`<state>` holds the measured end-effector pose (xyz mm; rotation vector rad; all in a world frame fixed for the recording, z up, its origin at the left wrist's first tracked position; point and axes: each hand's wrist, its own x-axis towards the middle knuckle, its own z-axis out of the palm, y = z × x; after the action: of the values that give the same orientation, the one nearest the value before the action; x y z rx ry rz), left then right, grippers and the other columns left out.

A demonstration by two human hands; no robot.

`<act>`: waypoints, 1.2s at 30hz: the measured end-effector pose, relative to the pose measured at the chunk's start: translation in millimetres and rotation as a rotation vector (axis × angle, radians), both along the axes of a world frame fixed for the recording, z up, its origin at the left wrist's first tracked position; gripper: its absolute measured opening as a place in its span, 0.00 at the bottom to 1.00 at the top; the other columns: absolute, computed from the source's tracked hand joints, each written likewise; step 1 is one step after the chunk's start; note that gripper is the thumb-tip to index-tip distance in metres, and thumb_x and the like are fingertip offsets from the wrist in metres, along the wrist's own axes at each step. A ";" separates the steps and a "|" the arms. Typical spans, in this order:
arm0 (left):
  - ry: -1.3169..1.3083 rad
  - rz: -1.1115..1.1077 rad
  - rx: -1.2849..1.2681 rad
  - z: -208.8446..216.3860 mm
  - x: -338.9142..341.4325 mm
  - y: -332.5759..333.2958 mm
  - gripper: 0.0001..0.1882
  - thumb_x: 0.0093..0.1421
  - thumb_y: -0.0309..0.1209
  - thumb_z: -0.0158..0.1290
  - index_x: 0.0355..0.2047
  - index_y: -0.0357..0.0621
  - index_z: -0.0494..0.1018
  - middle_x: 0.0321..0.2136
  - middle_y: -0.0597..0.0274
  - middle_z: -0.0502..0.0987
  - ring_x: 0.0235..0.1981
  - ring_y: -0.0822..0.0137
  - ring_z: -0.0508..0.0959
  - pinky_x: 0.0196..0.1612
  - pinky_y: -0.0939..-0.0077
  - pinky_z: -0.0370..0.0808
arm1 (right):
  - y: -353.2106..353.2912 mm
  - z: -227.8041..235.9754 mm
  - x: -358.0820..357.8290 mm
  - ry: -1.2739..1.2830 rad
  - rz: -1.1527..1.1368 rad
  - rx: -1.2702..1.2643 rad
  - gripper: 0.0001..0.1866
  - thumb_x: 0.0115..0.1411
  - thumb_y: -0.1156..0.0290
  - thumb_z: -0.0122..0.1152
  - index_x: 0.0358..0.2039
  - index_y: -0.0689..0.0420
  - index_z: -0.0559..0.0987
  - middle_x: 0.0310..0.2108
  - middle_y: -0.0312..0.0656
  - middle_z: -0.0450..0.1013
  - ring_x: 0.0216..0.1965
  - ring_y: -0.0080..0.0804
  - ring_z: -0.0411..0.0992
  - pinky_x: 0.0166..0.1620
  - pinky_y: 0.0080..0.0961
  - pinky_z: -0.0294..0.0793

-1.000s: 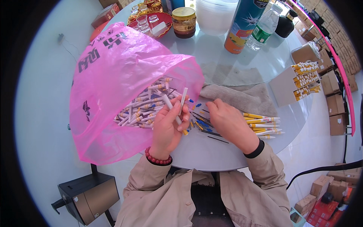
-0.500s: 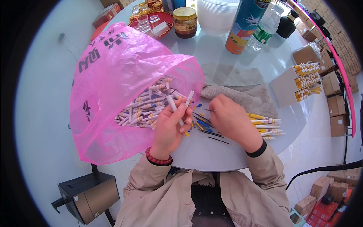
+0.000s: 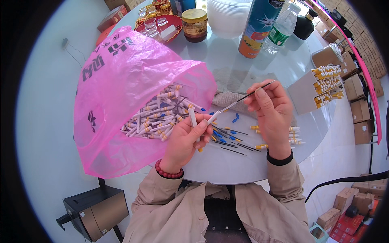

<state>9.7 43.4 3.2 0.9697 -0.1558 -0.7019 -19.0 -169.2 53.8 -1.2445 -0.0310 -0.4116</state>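
My left hand (image 3: 184, 141) is closed around two white pen barrels, one upright (image 3: 192, 117) and one slanting (image 3: 214, 117). A thin dark pen refill (image 3: 248, 96) is pinched in my right hand (image 3: 274, 115), raised over the table. Its lower end meets the mouth of the slanting barrel; whether it is inside I cannot tell. Below my hands lie loose refills (image 3: 231, 144) and small blue plugs (image 3: 236, 118). Left of my left hand, a pink plastic bag (image 3: 129, 60) spills a heap of white pen parts (image 3: 154, 117). White-and-yellow pens (image 3: 295, 136) lie partly behind my right hand.
A white box (image 3: 302, 95) holding rows of pens stands at the right, near a grey cloth (image 3: 231, 98). Farther back are a blue-orange spray can (image 3: 256, 32), a water bottle (image 3: 279, 32), a jar (image 3: 194, 26), stacked plastic tubs (image 3: 227, 18) and a red tray (image 3: 176, 20).
My right hand has risen from the loose refills and moved right, now holding up a refill. The slanting barrel in my left hand has tipped toward the right.
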 end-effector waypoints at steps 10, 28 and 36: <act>-0.029 0.030 0.010 0.2 -2.7 -1.4 0.12 0.67 0.31 0.46 0.46 0.36 0.70 0.28 0.64 0.73 0.24 0.78 0.70 0.20 0.90 0.59 | 1.5 -1.5 -0.1 0.015 0.047 -0.048 0.07 0.64 0.75 0.53 0.40 0.62 0.69 0.36 0.42 0.74 0.34 0.23 0.75 0.35 0.17 0.73; -0.059 0.081 -0.054 -0.6 -1.1 -1.9 0.10 0.67 0.30 0.47 0.45 0.39 0.71 0.29 0.62 0.77 0.23 0.80 0.70 0.20 0.89 0.60 | 13.8 -7.0 -3.2 0.178 0.352 -0.203 0.10 0.61 0.75 0.59 0.43 0.64 0.76 0.34 0.33 0.75 0.36 0.14 0.72 0.38 0.14 0.72; -0.073 0.102 -0.039 -0.4 -2.6 -2.8 0.10 0.67 0.30 0.47 0.44 0.39 0.71 0.29 0.61 0.76 0.20 0.80 0.70 0.18 0.91 0.58 | 13.8 -5.3 -3.7 0.191 0.371 -0.219 0.10 0.61 0.75 0.59 0.42 0.65 0.76 0.33 0.34 0.75 0.35 0.14 0.72 0.38 0.13 0.72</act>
<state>7.1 40.6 2.8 0.9593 -0.1818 -0.5681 -22.7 -155.4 48.5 -1.4540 -0.1447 0.0345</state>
